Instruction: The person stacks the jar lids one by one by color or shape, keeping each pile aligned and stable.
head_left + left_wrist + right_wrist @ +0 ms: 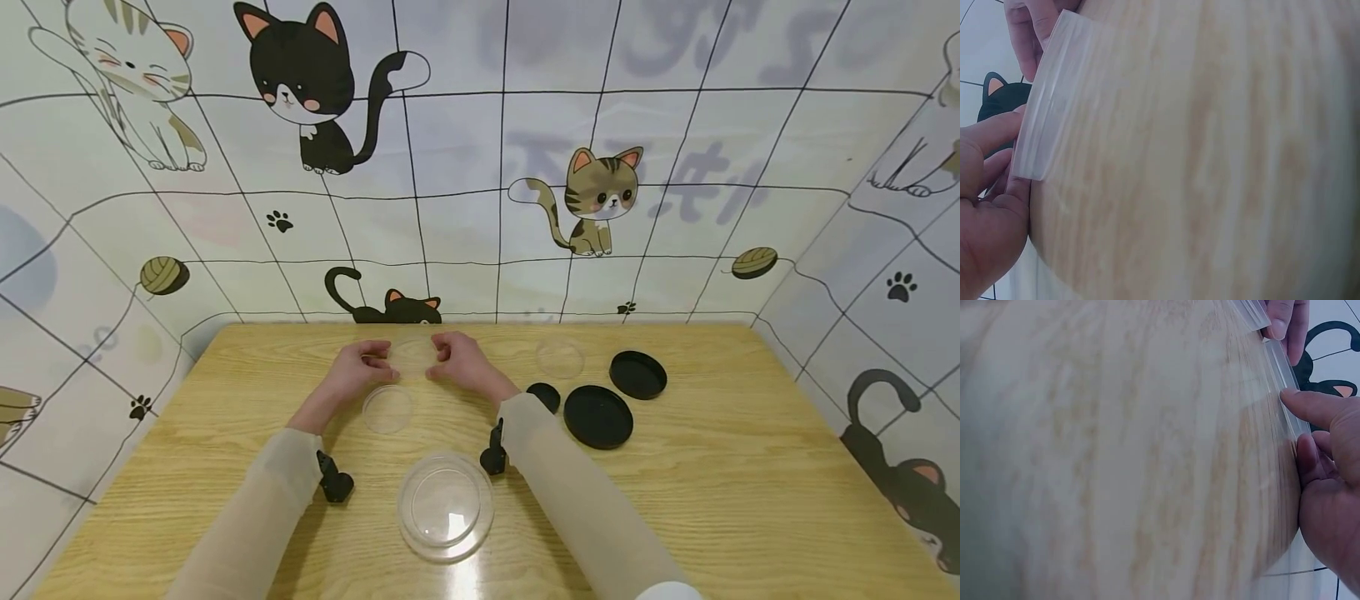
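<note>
Both hands reach to the far edge of the table, one on each side of a shallow clear round dish (412,357). My left hand (358,372) holds its left rim with curled fingers. The right hand (467,367) grips the opposite rim, thumb and forefinger apart along the edge of the clear dish (1284,384) in the right wrist view. A second clear dish (388,409) lies just nearer, close to the left fingertips; its ribbed side wall (1054,103) partly covers the left hand (988,206) in the left wrist view.
Nearer the front stands a larger clear round container (446,507) with a stepped top. Right of the right hand lie another clear disc (560,359), a small black round piece (543,397) and two larger black round dishes (597,417). A cat-printed cloth (465,233) rises behind the wooden table (712,483).
</note>
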A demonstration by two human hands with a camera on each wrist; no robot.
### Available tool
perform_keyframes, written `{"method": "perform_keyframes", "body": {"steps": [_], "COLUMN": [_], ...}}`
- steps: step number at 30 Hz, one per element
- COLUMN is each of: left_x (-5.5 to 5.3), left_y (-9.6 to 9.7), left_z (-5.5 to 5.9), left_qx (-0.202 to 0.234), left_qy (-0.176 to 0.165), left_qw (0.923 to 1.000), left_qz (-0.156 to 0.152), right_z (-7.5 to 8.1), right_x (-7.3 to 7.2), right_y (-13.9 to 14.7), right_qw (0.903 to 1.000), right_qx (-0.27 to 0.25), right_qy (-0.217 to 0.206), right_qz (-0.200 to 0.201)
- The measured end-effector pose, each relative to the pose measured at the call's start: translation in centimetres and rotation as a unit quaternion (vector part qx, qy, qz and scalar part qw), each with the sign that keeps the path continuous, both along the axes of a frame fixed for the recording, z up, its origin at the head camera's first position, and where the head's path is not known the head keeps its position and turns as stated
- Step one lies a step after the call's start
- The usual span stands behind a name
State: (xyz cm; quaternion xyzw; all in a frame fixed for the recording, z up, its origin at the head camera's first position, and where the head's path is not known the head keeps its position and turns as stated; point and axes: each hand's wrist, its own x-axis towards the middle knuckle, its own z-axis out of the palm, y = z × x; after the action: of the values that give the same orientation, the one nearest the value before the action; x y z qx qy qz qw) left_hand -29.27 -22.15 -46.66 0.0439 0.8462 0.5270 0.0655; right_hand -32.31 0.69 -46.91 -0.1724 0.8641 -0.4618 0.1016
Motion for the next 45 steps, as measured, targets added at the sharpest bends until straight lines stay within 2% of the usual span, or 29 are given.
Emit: {"method": "perform_keyframes", "body": {"steps": [15, 22, 26, 29, 35, 41, 45], "left_x": [0.2, 0.8, 1.2, 1.6, 3.3, 6.5, 8.6], "left_y": [0.4, 1.1, 1.2, 1.1, 1.3, 2.2, 2.8], "left_z": [0.0, 0.9, 1.6, 2.4, 4.0, 5.7, 6.3], "left_qx": [-0.017, 0.001, 0.014, 0.016, 0.035, 0.049, 0.054], "left_qy": [0.014, 0.008, 0.003, 0.011, 0.033, 0.035, 0.031], "left_qw": [0.9997, 0.9999, 0.9998, 0.9997, 0.9985, 0.9979, 0.9978], "left_qz": [-0.011, -0.012, -0.013, -0.014, -0.025, -0.024, -0.022], "right_z": [0.4, 0.7, 1.2, 1.8, 3.5, 5.3, 5.9], "right_x": [0.5, 0.7, 1.0, 1.3, 2.7, 5.2, 6.9], "right_y": [0.7, 1.9, 2.4, 2.6, 3.4, 4.6, 5.5], "right_qw": [1.0, 0.9988, 0.9977, 0.9969, 0.9952, 0.9935, 0.9932], "right_qx": [0.0, -0.042, -0.055, -0.065, -0.086, -0.097, -0.096], "right_qy": [0.0, -0.026, -0.038, -0.038, -0.023, -0.002, -0.001], "right_qz": [-0.003, 0.004, 0.014, 0.023, 0.039, 0.059, 0.066]}}
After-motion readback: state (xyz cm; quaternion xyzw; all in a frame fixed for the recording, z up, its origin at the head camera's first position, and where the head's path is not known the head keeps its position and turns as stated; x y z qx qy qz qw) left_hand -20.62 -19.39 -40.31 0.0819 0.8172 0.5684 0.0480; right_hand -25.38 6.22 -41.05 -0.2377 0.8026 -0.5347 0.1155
